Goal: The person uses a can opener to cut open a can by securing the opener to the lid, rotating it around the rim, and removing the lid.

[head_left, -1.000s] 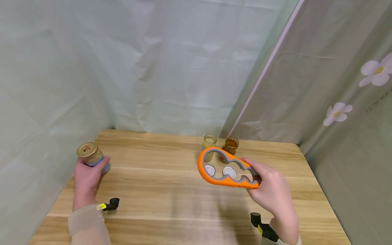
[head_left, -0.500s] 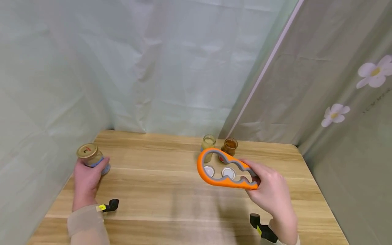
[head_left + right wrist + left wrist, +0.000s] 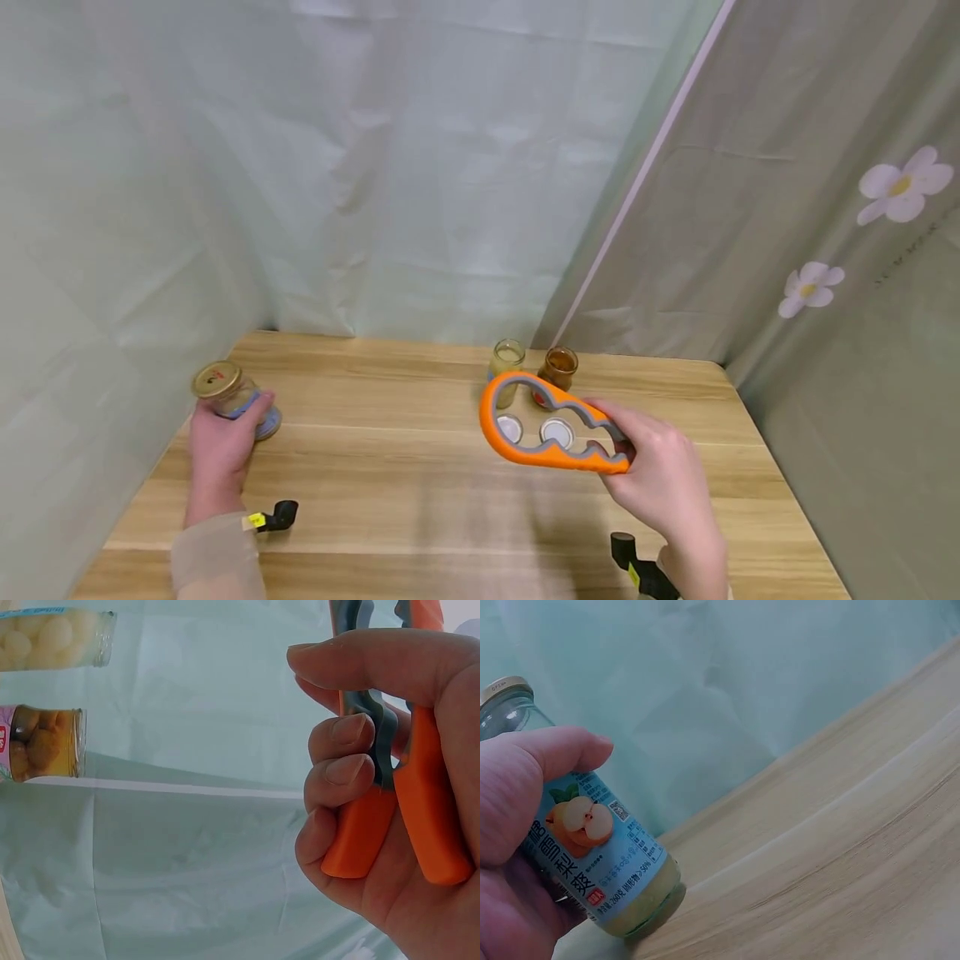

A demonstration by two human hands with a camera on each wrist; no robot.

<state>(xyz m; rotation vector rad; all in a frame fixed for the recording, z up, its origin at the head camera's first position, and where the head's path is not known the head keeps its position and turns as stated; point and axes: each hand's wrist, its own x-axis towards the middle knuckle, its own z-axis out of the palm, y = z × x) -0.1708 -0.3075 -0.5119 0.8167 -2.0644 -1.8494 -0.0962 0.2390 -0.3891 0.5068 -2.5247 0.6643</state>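
Observation:
In the head view, my left hand (image 3: 221, 450) grips a glass jar (image 3: 216, 379) with a gold lid at the table's left side. The left wrist view shows the jar's blue fruit label (image 3: 592, 840), the thumb across the glass and the jar tilted; its base appears at or just over the tabletop. My right hand (image 3: 660, 467) holds an orange and grey jar opener (image 3: 551, 457) above the table, its fingers curled round the handles (image 3: 427, 802). Through the opener's loop I see two lids, a smaller one (image 3: 510, 428) and a larger one (image 3: 557, 432), lying white side up.
Two lidless jars stand near the back edge: one with pale contents (image 3: 507, 354) and a brown one (image 3: 561, 362), both partly behind the opener. Curtains (image 3: 420, 208) hang behind and beside the wooden table (image 3: 360, 475). Black wrist-camera mounts (image 3: 281, 515) sit at both wrists.
The head view has tilted slightly, so the scene sits a little lower. My left hand with the jar has shifted slightly right. The right hand keeps the opener nearly still.

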